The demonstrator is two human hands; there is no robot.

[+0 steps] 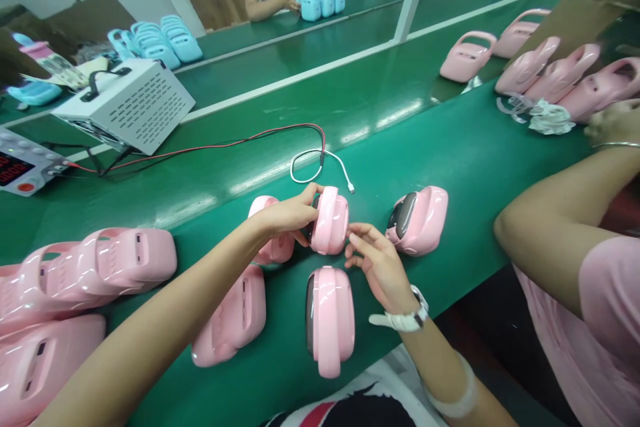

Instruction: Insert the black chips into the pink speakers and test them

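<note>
In the head view my left hand [295, 212] grips a pink plastic device with a loop handle and a dark front panel [334, 223], fingers at its dark side. My right hand [377, 260], wearing a white watch, is open beside it, fingers loosely curved and the fingertips close to its right side; whether they touch it I cannot tell. Nearer to me stands a matching pink device [330, 320]. Another pink device [423, 220] lies to the right. Two more, a pink unit [263, 250] and a pink unit with a slot [240, 313], are partly hidden by my left arm.
A white USB-type cable [300, 177] on red and black leads lies ahead, running toward a power supply [25, 163]. A perforated metal box [140, 103] stands behind it. Several pink devices [145, 257] line the left. A co-worker's arm [555, 213] is at right; blue devices [310, 3] stand across.
</note>
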